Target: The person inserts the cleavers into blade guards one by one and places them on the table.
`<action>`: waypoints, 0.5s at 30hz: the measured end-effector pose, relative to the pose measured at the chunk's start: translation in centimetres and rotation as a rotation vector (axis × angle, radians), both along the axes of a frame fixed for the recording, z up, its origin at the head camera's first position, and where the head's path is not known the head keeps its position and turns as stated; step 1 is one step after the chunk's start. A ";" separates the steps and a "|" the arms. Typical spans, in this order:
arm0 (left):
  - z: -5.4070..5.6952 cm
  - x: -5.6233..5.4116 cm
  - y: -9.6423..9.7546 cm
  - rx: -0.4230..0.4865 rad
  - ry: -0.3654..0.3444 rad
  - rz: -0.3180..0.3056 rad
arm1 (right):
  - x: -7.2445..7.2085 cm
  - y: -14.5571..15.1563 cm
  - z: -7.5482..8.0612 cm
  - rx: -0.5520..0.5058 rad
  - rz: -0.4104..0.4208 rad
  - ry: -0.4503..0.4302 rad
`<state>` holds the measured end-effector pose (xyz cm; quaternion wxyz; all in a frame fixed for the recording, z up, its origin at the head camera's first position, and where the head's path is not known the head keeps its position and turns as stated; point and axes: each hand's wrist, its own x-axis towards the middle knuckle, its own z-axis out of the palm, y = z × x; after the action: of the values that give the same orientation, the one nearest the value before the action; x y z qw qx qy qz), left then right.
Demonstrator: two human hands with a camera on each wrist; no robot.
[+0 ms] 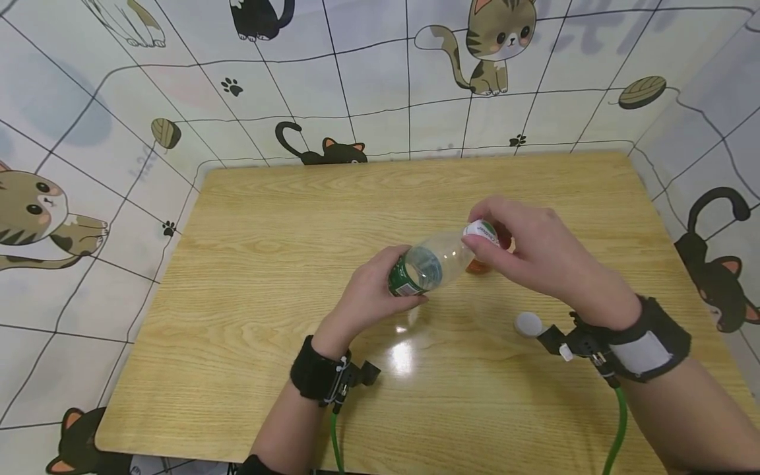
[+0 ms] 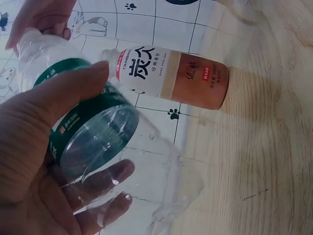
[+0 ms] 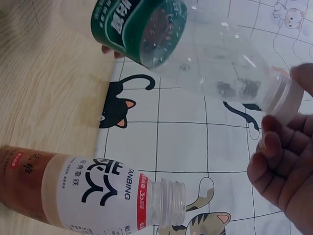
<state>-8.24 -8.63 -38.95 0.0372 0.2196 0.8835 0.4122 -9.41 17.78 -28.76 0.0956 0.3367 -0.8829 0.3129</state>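
Note:
A clear plastic bottle (image 1: 454,254) with a green label is tilted above the table, its neck toward the upper right. My left hand (image 1: 374,290) grips it round the label near the base. At the neck, my right hand (image 1: 540,251) pinches the white cap (image 1: 481,229) between thumb and fingers. Only droplets show inside the clear bottle. Just beyond it stands an uncapped drink bottle (image 3: 102,193) with a white label and orange-brown lower part; in the head view the right hand and clear bottle mostly hide it.
A loose white cap (image 1: 528,324) lies on the wooden table (image 1: 285,224), near the camera strapped to the right wrist. Cat-patterned walls (image 1: 380,79) enclose the back and sides. Green cables (image 1: 617,429) trail from both wrist cameras toward the front edge.

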 end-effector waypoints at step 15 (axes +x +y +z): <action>0.0 0.9 1.4 -0.122 0.336 0.152 | 0.3 -0.4 -0.3 -0.072 -0.212 0.009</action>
<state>-7.38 -7.26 -38.91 -0.1287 0.2151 0.9146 0.3172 -9.14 17.41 -29.09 0.1443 0.2390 -0.9013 0.3311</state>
